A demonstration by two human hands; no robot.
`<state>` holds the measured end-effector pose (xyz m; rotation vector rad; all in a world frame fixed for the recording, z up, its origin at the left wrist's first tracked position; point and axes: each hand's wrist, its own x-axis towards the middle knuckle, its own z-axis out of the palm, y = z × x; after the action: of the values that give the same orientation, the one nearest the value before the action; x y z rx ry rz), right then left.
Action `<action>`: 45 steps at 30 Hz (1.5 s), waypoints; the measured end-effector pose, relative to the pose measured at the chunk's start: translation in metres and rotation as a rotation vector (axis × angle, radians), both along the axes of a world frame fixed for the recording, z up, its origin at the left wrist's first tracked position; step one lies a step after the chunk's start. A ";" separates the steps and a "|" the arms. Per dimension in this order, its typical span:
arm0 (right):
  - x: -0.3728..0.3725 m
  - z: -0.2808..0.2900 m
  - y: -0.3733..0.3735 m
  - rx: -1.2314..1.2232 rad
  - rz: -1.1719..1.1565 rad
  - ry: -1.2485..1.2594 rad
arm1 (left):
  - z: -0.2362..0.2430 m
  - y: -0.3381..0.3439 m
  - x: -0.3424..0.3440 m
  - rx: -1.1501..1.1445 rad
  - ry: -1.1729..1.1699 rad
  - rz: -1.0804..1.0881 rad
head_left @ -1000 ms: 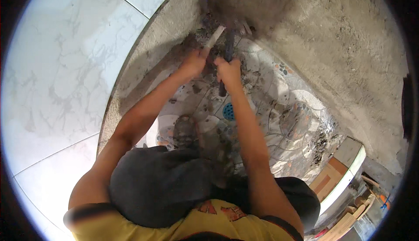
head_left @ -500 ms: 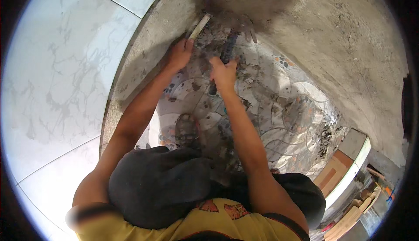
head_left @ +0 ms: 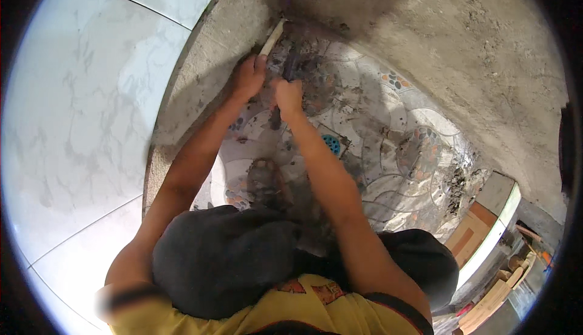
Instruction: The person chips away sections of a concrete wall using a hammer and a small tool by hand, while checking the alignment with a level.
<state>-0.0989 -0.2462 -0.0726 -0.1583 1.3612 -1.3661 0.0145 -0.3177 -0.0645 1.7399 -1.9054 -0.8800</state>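
Note:
My left hand [head_left: 248,79] is closed around the lower end of a pale, narrow flat strip [head_left: 272,37]. The strip slants up to the far corner, where the two rough walls meet the floor. Close beside it on the right, my right hand [head_left: 288,97] grips a dark, rod-shaped tool handle [head_left: 291,64]. Its butt end sticks out below the fist, and its far end is blurred, so the tool's kind is unclear. Under both hands lies a dirty pebble-patterned tile floor [head_left: 358,128] with dark crumbs on it.
A round blue drain cover [head_left: 331,144] sits in the floor beside my right forearm. A rough cement wall [head_left: 480,62] rises at the right, and a low wall topped by marbled white tiles [head_left: 85,104] stands at the left. Cardboard [head_left: 469,232] and wood pieces [head_left: 489,304] lie at lower right.
My right hand and the dark tool have swung left, closer to the pale strip, uncovering the blue drain cover. The left hand has barely moved and still holds the strip.

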 end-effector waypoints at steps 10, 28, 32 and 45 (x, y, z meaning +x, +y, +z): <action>-0.018 0.023 -0.013 -0.003 0.267 0.101 | -0.025 -0.011 0.016 -0.070 -0.037 0.076; -0.085 0.075 -0.012 -0.072 0.410 0.493 | 0.069 -0.014 -0.011 0.573 0.494 0.245; -0.078 0.079 -0.014 -0.299 0.221 0.782 | 0.062 -0.011 -0.010 0.409 0.366 0.176; -0.091 0.079 -0.004 -0.090 0.315 0.287 | 0.073 -0.006 -0.011 0.648 0.615 0.271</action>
<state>-0.1903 -0.2503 0.0062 -0.6232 1.4385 -1.1678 0.0039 -0.3234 0.0083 1.6970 -1.0144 -1.7956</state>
